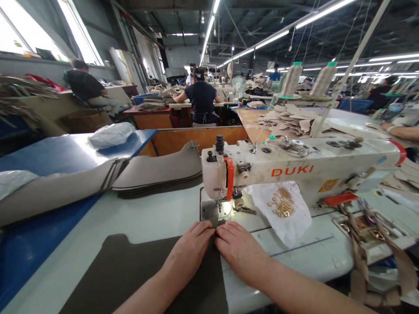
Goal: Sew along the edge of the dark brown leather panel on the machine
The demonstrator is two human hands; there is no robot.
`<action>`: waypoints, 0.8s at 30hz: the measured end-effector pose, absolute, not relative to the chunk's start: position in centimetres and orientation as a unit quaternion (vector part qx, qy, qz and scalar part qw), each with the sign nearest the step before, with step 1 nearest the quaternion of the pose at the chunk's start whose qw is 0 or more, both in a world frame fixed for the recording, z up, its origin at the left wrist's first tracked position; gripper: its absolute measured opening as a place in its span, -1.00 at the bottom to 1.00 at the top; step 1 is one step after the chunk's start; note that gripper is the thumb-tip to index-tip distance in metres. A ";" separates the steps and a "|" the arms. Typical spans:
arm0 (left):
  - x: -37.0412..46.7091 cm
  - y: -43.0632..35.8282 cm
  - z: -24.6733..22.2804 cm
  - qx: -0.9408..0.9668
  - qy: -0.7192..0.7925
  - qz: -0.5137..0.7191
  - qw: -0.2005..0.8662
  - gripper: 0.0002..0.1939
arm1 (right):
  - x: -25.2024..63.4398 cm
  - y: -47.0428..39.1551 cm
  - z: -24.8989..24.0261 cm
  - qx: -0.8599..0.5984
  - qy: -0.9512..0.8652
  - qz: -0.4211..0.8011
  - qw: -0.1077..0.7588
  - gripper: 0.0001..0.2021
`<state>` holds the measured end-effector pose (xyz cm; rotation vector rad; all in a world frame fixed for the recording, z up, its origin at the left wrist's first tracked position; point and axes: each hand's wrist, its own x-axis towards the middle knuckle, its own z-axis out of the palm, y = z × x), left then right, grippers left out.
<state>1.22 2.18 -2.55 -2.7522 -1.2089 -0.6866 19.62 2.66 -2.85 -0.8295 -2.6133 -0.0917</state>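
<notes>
My left hand [193, 246] and my right hand [240, 246] meet at the far corner of a dark olive-brown panel [137, 274], just in front of the sewing machine [258, 170]. The fingers of both hands are closed and pressed together on the panel's edge, with the fingertips close to the presser foot [218, 205]. Under my fingers, part of the corner is hidden. The panel spreads flat to the left across the pale machine table [157, 218]. To the right of the needle, a white sheet [299, 220] carries a heap of small gold-coloured metal rings [283, 205].
A stack of grey-brown panels [160, 172] lies behind the left of the table, beside a blue table [55, 152]. At the right, a tray [369, 250] holds metal rings, scissors and beige straps. Ahead sits a person [201, 98]; another arm [404, 131] shows at far right.
</notes>
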 end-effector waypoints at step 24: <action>2.5 7.5 -2.9 -0.884 -0.369 -0.272 0.095 -0.67 | 20.7 7.1 -3.6 -0.323 -0.923 -0.064 0.199 -0.97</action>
